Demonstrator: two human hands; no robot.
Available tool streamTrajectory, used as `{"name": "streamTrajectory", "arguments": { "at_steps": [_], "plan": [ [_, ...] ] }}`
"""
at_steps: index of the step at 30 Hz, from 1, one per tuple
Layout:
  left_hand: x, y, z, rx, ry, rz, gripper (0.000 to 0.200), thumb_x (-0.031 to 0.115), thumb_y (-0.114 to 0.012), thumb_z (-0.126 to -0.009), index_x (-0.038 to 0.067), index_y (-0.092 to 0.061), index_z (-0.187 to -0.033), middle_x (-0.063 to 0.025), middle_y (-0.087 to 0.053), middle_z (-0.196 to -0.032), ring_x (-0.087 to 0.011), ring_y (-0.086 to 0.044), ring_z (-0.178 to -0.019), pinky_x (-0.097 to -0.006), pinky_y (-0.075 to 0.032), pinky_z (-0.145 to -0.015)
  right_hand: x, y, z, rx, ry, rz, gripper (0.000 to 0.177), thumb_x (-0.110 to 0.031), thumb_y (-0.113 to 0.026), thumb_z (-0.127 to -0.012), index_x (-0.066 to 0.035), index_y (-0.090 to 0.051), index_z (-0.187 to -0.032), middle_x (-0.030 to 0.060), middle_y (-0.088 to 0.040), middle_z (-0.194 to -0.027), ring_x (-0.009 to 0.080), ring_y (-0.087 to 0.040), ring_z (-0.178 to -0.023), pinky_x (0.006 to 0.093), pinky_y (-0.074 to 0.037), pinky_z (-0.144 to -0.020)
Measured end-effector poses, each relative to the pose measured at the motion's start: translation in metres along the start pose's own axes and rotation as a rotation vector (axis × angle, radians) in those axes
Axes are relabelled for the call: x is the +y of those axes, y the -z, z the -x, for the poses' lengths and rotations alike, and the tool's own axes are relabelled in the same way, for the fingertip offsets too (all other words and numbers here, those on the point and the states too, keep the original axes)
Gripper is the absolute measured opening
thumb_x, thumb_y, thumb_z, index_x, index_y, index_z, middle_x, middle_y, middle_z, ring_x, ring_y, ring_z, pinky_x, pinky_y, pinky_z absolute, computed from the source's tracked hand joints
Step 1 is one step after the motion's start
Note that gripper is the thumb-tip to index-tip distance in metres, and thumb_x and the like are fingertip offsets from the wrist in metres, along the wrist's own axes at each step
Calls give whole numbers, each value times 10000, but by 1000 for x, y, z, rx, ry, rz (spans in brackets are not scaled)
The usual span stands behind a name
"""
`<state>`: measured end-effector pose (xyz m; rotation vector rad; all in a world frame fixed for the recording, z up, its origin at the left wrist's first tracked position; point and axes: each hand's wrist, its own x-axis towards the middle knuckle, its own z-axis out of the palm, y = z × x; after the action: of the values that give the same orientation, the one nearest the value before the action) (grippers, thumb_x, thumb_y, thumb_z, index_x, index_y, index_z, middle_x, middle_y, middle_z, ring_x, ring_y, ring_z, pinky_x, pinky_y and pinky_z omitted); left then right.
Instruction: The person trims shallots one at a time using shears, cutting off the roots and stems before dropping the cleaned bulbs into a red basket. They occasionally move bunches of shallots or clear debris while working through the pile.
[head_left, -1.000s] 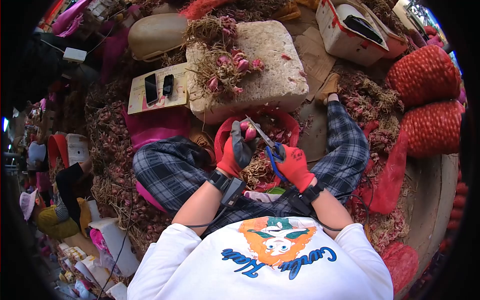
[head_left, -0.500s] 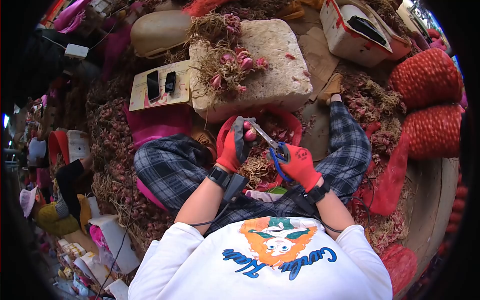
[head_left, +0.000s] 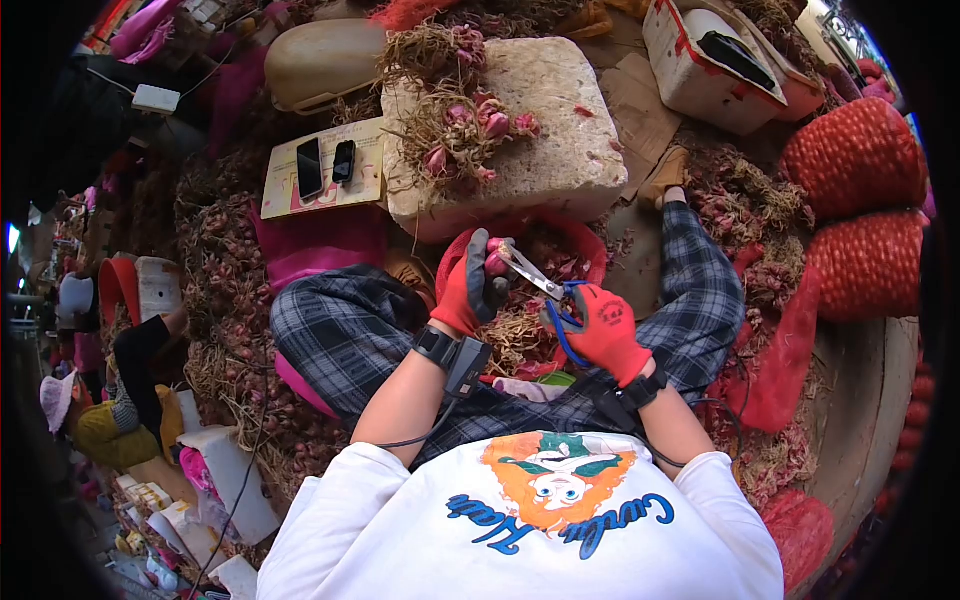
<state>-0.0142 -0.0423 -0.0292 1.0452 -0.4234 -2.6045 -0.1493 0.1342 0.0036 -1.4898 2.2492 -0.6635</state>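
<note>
My left hand (head_left: 473,287), in a red and grey glove, is closed around a purple-red shallot (head_left: 496,262). Blue-handled scissors (head_left: 540,279) are gripped in my right hand (head_left: 606,328), gloved the same way. Their metal blades point up and left, with the tips right at the shallot's top. Under both hands is a red basin (head_left: 594,262) with dry stems and loose shallots inside. Just beyond it stands a pale foam block (head_left: 555,110), with a bunch of shallots (head_left: 455,125) with dry stems lying on its left side.
Two phones (head_left: 309,167) rest on a printed board (head_left: 280,200) to the left. Heaped shallots (head_left: 215,300) cover the floor on the left. Full red net sacks (head_left: 852,155) are stacked at right, near a foam box (head_left: 700,80). Another person (head_left: 120,420) sits far left.
The scissors have opened a little and their handles have shifted slightly right and down with my right hand. The shallot in my left hand has turned, its pale top now at the blades.
</note>
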Motion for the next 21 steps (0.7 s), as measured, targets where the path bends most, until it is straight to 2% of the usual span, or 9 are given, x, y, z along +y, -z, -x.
{"name": "streamTrajectory", "arguments": {
  "at_steps": [2,5,8,11,14,17,21],
  "plan": [
    [0,6,-3,-71,11,-12,357,446,-489,-925,113,-596,-995,45,-565,-752,-61,-487,-541,-165,-415,-414,1,1,1,14,24,-4,462,-477,-656,-755,-69,-584,-957,133,-615,-880,314,-615,-802,404,-488,-684],
    [1,6,-3,-22,1,-24,378,452,-492,-923,105,-587,-1038,24,-589,-784,-67,-506,-551,-166,-419,-418,8,-3,1,72,61,-21,412,-434,-696,-739,-65,-598,-894,133,-621,-819,324,-612,-739,387,-478,-629],
    [1,-3,2,15,-88,-161,383,486,-467,-927,125,-592,-955,39,-568,-733,-67,-489,-539,-177,-394,-435,12,-2,3,99,74,124,372,-405,-704,-733,-75,-602,-871,118,-625,-797,309,-614,-714,380,-473,-604],
    [0,-1,-1,42,-185,-240,430,488,-450,-934,90,-586,-1020,9,-597,-833,-80,-522,-605,-205,-427,-483,18,6,3,-30,17,159,370,-421,-681,-741,-89,-595,-879,92,-626,-784,297,-620,-707,379,-485,-615],
    [0,-2,-1,89,-366,-524,457,491,-442,-938,78,-579,-1075,-9,-605,-897,-83,-543,-671,-230,-455,-532,20,10,5,53,36,80,359,-415,-683,-743,-92,-592,-871,84,-624,-761,293,-617,-685,382,-482,-595],
    [1,-4,-3,68,-449,-561,481,483,-468,-931,50,-550,-1124,-28,-604,-891,-82,-546,-659,-232,-456,-547,11,21,7,64,48,12,358,-415,-682,-746,-91,-591,-871,84,-624,-764,288,-616,-679,387,-477,-581],
    [0,-11,2,91,-479,-636,475,475,-461,-937,48,-567,-1115,-16,-606,-900,-70,-540,-667,-228,-457,-546,16,19,10,40,40,36,329,-374,-706,-738,-88,-604,-865,88,-623,-760,305,-610,-672,375,-471,-583]
  ]
}}
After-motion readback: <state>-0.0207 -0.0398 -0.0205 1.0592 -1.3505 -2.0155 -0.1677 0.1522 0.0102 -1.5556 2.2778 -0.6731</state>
